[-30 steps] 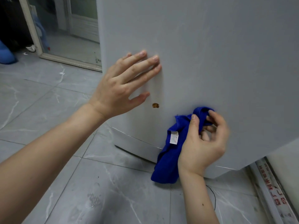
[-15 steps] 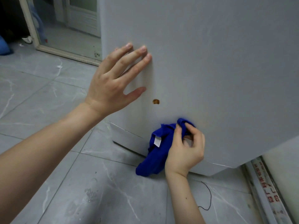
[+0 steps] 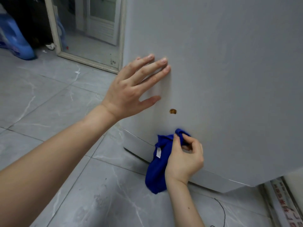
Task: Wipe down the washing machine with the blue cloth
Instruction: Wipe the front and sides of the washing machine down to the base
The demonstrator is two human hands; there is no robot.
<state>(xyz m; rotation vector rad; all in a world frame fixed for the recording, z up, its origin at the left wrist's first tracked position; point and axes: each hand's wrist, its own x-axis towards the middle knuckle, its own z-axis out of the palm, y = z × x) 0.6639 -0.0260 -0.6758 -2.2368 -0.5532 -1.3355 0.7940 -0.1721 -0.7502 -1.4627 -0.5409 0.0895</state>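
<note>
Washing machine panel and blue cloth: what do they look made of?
The washing machine: its side panel looks like painted sheet metal or plastic, I cannot tell which. It is smooth, matte pale grey, with no glare. The blue cloth: soft napped fabric, probably microfibre. It bunches and droops limply from the right hand and carries a white tag.
</note>
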